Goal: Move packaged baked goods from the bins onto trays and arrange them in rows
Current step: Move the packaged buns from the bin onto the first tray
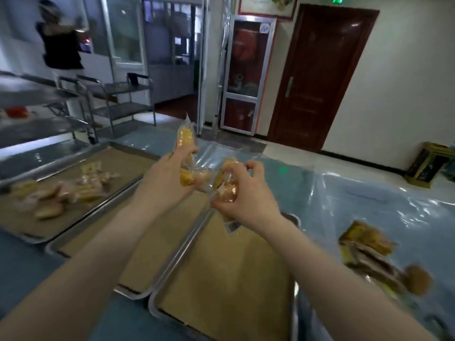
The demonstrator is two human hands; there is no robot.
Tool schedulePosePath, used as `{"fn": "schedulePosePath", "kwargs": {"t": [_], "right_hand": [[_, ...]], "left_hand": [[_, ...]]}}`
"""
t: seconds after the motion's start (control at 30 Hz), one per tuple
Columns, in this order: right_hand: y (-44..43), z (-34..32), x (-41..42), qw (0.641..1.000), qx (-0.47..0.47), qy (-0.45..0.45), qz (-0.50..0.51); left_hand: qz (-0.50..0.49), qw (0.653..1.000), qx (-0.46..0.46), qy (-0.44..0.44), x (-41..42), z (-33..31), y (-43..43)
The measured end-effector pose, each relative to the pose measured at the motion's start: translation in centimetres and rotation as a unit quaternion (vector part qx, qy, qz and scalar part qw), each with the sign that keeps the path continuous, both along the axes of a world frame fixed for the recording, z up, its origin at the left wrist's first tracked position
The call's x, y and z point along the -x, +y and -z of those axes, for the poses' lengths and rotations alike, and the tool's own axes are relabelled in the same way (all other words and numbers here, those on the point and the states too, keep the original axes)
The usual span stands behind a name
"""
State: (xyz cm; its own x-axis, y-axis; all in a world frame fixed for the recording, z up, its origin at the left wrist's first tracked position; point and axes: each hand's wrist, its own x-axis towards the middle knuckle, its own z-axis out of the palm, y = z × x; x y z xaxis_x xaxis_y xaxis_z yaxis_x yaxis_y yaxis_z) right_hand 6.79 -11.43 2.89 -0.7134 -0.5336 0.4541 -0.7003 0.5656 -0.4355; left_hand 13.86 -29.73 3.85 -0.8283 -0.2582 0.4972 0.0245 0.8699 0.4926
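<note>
While three trays [187, 244] lie below, both hands [170, 175] [248, 195] clutch wrapped pastries [187, 141].

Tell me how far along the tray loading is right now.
Early. The far left tray already has a loose cluster of packets, not neat rows. In hand: the left hand holds yellow cake packets and the right hand holds a bun packet, both raised above the trays. The middle tray and near tray are bare, and more packets wait on the table at right.
</note>
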Motion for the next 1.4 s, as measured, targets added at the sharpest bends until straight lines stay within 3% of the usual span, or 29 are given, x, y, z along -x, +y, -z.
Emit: {"fn": "schedulePosePath", "kwargs": {"t": [0.37,0.67,0.93,1.23,1.4], "right_hand": [[-24.5,7.1,-8.1,0.986,-0.014,-0.116,-0.116],[-39.1,12.6,-5.7,0.969,-0.004,-0.191,-0.154],[-53.5,19.0,-1.2,0.967,-0.009,-0.236,-0.094],[-57.7,24.9,-2.4,0.953,-0.217,-0.19,-0.087],[-57.9,24.4,-2.9,0.943,-0.262,-0.198,-0.053]], "left_hand": [[-0.098,0.989,-0.08,-0.075,-13.6,7.5,-24.2],[-0.139,0.974,-0.12,-0.134,-14.1,12.5,-37.5],[-0.179,0.962,-0.112,-0.174,-12.2,13.1,-51.7],[-0.131,0.959,-0.12,-0.222,-7.4,18.2,-57.6],[-0.091,0.93,-0.073,-0.349,-5.5,19.5,-58.5]]}}
